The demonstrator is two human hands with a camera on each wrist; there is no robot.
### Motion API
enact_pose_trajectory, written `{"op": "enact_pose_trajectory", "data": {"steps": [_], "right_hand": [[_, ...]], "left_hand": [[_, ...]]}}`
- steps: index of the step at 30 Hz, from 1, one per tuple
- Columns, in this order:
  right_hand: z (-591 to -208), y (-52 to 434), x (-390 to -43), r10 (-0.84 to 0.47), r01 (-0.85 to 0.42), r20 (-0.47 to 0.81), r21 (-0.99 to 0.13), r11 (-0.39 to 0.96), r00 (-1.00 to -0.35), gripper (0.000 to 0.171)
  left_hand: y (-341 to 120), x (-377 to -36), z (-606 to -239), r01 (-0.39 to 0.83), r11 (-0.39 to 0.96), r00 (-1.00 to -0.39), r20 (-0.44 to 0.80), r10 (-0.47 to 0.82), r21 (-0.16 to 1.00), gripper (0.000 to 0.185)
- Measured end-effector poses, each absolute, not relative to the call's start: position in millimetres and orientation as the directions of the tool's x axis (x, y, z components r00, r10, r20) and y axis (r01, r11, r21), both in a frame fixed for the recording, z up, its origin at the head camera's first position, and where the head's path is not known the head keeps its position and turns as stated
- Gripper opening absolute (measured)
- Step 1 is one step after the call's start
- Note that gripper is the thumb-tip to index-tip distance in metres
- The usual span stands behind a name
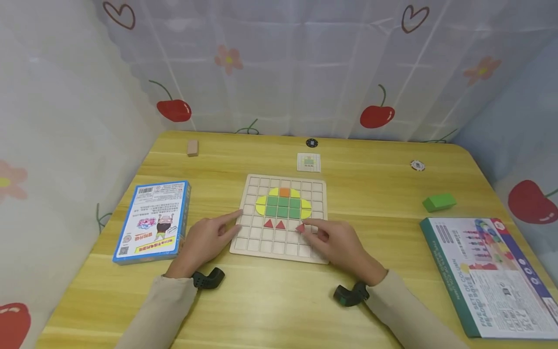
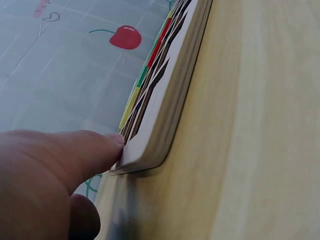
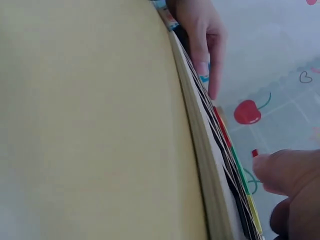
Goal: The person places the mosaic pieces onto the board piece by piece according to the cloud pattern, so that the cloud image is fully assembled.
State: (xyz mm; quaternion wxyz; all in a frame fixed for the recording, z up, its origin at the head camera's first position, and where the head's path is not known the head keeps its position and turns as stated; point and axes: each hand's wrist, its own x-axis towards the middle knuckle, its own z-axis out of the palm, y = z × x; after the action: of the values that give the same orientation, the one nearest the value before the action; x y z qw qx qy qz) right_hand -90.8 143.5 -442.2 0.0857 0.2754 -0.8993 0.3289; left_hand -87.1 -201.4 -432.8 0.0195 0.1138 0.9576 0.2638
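A square wooden grid board point(image 1: 254, 245) lies in front of me in the head view. On it, several green squares point(image 1: 283, 212) form a block with rounded yellow pieces point(image 1: 260, 206) at its sides and an orange square point(image 1: 284, 192) at the top. Two red triangles point(image 1: 269, 223) sit in the row below. My right hand point(image 1: 340, 242) pinches another small red piece point(image 3: 255, 152) between thumb and index finger, over the board's right part. With fingers extended, my left hand point(image 1: 207, 240) touches the board's left edge; its fingertip meets the rim in the left wrist view.
Behind the board lie a pattern card point(image 1: 308, 163) and a black chip point(image 1: 311, 143). A blue-edged box point(image 1: 152, 220) is at left, a brown block point(image 1: 193, 148) far left. To the right are a white patterned chip point(image 1: 417, 165), a green block point(image 1: 438, 202) and a large flat box point(image 1: 492, 281).
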Motion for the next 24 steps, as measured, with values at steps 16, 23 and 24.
{"op": "enact_pose_trajectory", "data": {"steps": [16,23,24], "right_hand": [[-445,121,-103,-0.525,-0.589,0.273,-0.444,0.675,-0.806,0.03],[-447,135,-100,-0.464,-0.563,0.322,-0.527,0.637,-0.825,0.026],[-446,138,-100,-0.44,-0.548,0.329,-0.55,0.63,-0.836,0.026]], "left_hand": [[-209,-79,-430,0.192,0.849,-0.977,0.011,0.215,0.493,0.043],[-205,-83,-432,0.213,0.837,-0.973,0.031,0.229,0.504,0.042],[-205,-83,-432,0.215,0.836,-0.973,0.035,0.229,0.505,0.042]]}}
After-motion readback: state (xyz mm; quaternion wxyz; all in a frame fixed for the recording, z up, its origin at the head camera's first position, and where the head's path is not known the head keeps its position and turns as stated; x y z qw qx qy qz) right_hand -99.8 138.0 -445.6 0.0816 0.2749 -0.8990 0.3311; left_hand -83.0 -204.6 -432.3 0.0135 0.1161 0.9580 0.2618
